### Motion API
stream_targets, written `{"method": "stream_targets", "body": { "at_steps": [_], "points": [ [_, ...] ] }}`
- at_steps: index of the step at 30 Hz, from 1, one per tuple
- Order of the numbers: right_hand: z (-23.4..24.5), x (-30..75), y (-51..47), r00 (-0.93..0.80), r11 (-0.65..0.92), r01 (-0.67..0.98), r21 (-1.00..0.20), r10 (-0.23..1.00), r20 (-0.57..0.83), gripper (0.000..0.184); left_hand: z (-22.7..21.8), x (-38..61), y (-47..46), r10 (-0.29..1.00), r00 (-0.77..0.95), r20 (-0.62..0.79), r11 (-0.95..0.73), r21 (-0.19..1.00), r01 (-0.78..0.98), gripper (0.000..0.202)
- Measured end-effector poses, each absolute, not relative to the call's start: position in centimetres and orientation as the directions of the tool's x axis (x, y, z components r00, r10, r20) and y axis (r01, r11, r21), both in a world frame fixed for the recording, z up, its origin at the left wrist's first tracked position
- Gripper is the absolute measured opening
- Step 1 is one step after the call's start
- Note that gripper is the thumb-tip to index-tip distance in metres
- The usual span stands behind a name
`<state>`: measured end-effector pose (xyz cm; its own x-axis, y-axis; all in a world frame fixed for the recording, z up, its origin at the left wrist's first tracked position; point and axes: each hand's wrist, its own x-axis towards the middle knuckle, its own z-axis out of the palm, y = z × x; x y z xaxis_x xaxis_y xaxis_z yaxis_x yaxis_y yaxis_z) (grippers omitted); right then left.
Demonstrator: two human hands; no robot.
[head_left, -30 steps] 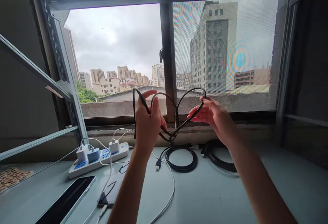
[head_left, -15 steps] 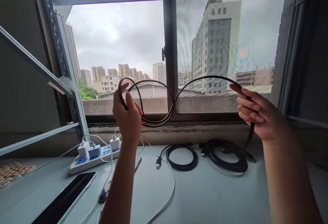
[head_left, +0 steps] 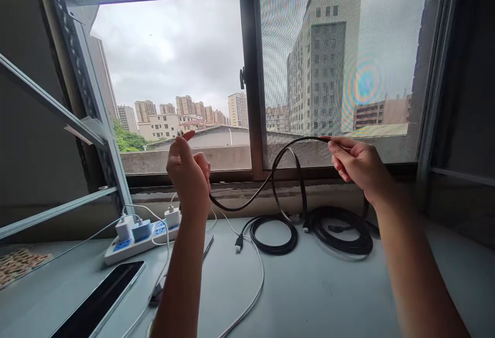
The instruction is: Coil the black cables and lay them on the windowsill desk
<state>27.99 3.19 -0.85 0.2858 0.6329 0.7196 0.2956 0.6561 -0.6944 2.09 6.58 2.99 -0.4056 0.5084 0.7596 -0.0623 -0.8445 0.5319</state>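
A thin black cable (head_left: 242,208) stretches in the air between my two hands, in front of the window. On the left, my left hand (head_left: 189,173) is closed around it, and the cable leaves the hand near its lower right side. My right hand (head_left: 356,165) pinches the cable between thumb and fingers on the right. Just left of that hand the cable makes a loose hanging loop, and more of it drops behind the right wrist. Below lie a small black coiled cable (head_left: 293,244) with a plug and a thicker black cable coil (head_left: 361,249).
A white power strip (head_left: 112,258) with several chargers stands at the left back. A phone (head_left: 104,296) lies in front of it. White cords (head_left: 262,276) run across the pale table (head_left: 328,296). Metal shelf posts (head_left: 116,157) flank the window.
The loops that were at my left hand are gone from there, and a loop now hangs nearer my right hand. My right hand has moved left and turned palm down. The view shifted slightly.
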Motion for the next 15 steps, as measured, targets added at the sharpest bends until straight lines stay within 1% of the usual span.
{"method": "stream_targets", "body": {
  "at_steps": [3, 7, 10, 12, 15],
  "points": [
    [-0.7, 26.9, 2.8, 0.154, 0.693, 0.291, -0.659, 0.646, 0.747, 0.035, 2.7, 3.1, 6.6, 0.525, -0.395, 0.754, -0.834, 0.548, -0.062, 0.027],
    [-0.5, 25.6, 2.1, 0.011, 0.730, 0.201, -0.653, 0.665, 0.747, 0.033, 2.1, 4.4, 6.7, 0.536, -0.363, 0.763, -0.833, 0.547, -0.080, 0.022],
    [-0.6, 25.0, 1.8, -0.147, 0.755, 0.154, -0.637, 0.655, 0.741, 0.028, 1.8, 4.9, 7.1, 0.531, -0.356, 0.769, -0.836, 0.545, -0.069, 0.017],
    [-0.7, 24.8, 1.7, -0.256, 0.762, 0.145, -0.631, 0.645, 0.720, 0.026, 1.6, 5.1, 7.5, 0.509, -0.360, 0.782, -0.848, 0.528, -0.052, 0.015],
    [-0.9, 24.6, 1.5, -0.385, 0.745, 0.163, -0.646, 0.651, 0.654, 0.026, 1.4, 4.9, 8.1, 0.460, -0.382, 0.802, -0.868, 0.497, -0.001, 0.016]
  ]
}}
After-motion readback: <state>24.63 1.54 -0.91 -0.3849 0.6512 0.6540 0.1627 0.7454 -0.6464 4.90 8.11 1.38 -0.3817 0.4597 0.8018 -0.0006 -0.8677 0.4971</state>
